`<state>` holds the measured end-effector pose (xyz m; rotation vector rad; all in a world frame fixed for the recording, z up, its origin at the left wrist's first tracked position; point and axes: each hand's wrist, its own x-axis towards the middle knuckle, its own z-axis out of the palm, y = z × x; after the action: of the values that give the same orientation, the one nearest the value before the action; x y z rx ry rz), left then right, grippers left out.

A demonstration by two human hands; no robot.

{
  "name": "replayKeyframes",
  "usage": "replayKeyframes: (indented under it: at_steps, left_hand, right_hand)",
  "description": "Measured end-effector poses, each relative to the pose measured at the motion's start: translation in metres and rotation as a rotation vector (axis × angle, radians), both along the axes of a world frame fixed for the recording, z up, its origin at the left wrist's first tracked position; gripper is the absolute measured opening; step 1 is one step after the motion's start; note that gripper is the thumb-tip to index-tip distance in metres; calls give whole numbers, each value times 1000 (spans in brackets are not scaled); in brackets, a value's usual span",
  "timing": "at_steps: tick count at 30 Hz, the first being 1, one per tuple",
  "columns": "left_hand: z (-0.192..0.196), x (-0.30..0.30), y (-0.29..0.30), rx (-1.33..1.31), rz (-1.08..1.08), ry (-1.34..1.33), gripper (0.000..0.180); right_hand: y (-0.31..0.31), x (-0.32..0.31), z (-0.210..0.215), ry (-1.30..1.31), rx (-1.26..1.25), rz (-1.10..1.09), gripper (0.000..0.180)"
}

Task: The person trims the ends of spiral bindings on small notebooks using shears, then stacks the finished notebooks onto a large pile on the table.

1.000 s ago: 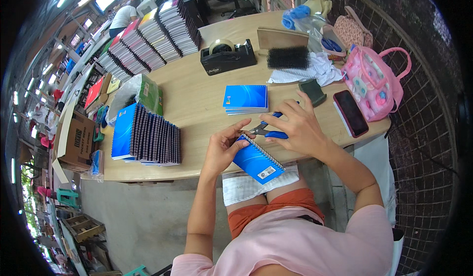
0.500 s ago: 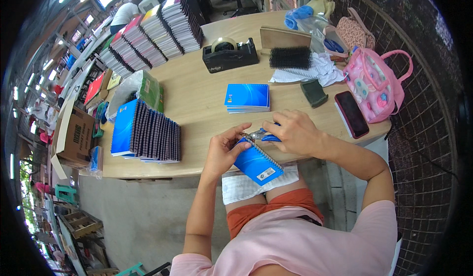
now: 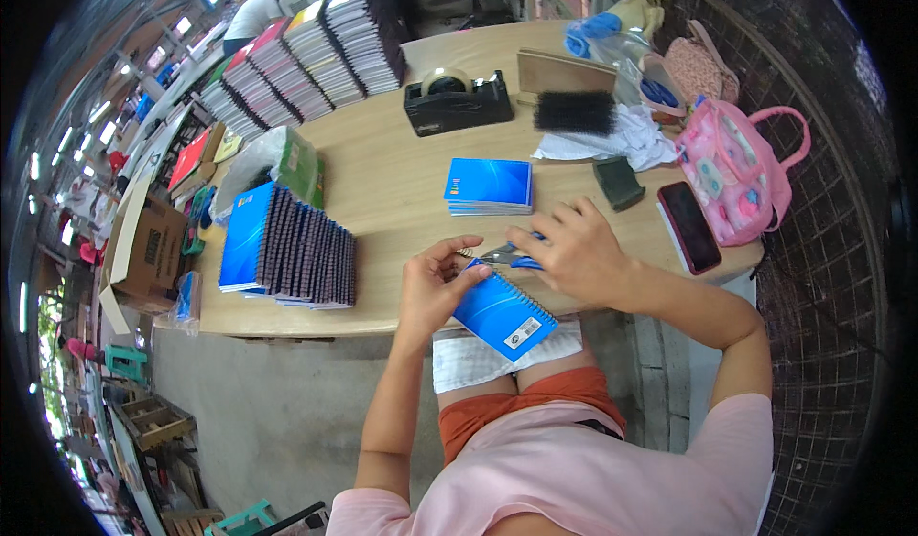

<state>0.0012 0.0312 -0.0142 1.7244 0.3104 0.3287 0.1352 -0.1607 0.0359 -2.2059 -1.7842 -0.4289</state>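
Note:
A small blue spiral notebook (image 3: 502,314) is held at its upper corner by my left hand (image 3: 435,285), thumb on the cover and fingers curled behind. It tilts over my lap at the table's front edge, its wire coil along the upper right side. My right hand (image 3: 585,257) grips blue-handled pliers (image 3: 524,262), whose jaws are at the coil's upper end, close to my left thumb. A bit of wire (image 3: 466,252) sticks out by my left fingertips. Beyond my hands lies a short stack of blue notebooks (image 3: 490,184). Whether the jaws touch the wire is too small to tell.
At left stands a larger stack of blue spiral notebooks (image 3: 287,247). Tall notebook piles (image 3: 306,53), a tape dispenser (image 3: 457,104) and a black brush (image 3: 574,112) are farther back. A phone (image 3: 688,228) and pink bag (image 3: 734,168) sit at right. White cloth (image 3: 459,362) covers my lap.
The pliers have shifted slightly at the coil's end, and my right fingers have lifted a little. A bit of wire now shows by my left fingertips. The whole view has shifted slightly.

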Motion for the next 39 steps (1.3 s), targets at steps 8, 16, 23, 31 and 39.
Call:
replayKeyframes:
  at_steps: [8,16,23,31,39]
  left_hand:
    - [73,-42,15,369,39,32,37]
    - [214,-49,296,348,684,-384,33]
    - [150,-38,464,341,847,-371,78]
    - [194,-39,286,991,746,-475,21]
    - [179,-100,186,1485,909,-594,24]
  right_hand:
    - [-17,5,18,726,50,-46,51]
    - [-77,46,-12,988,257,-329,50]
    - [-86,40,-41,1135,250,-330,57]
    - [-86,31,-39,1350,381,-339,47]
    - [-70,14,-49,1340,395,-179,45]
